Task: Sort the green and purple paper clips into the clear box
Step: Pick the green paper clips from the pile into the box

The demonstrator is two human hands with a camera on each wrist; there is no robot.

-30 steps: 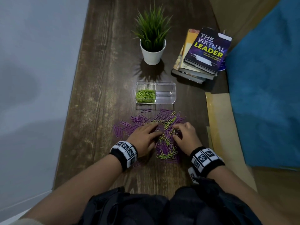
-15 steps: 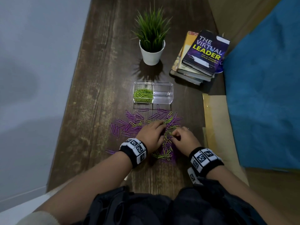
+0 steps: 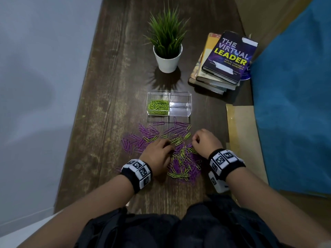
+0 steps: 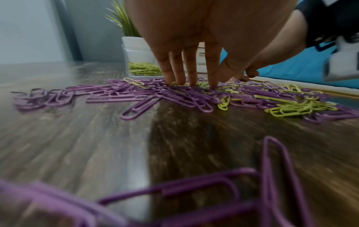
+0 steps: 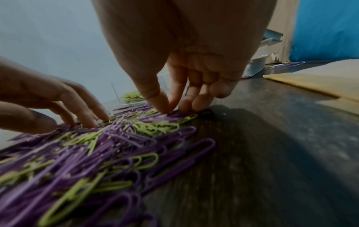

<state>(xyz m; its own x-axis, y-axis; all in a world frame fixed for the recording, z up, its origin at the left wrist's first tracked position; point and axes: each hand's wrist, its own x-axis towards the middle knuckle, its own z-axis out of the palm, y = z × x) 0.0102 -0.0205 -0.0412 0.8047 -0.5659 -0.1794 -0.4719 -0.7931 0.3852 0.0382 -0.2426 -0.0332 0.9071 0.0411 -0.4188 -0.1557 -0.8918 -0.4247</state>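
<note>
A mixed heap of purple and green paper clips [image 3: 180, 161] lies on the dark wooden table [image 3: 111, 108]. Beyond it stands the clear box [image 3: 189, 104]; its left compartment holds green clips [image 3: 158, 105], its right compartment is bare. My left hand [image 3: 169, 144] lies on the heap's left side, and its straight fingers [image 4: 211, 73] press down on the clips. My right hand [image 3: 194, 140] hovers at the heap's far right edge. In the right wrist view its thumb and forefinger [image 5: 168, 111] pinch together on a purple clip [image 5: 174, 117].
A potted plant [image 3: 167, 58] in a white pot stands behind the box. A stack of books [image 3: 225, 61] sits at the back right. A brown envelope [image 3: 243, 140] lies at the table's right edge, beside blue fabric [image 3: 295, 104]. A grey wall borders the left.
My right hand has moved away from me toward the heap's far edge and drawn its fingers into a pinch. My left hand has slid slightly left, still on the clips.
</note>
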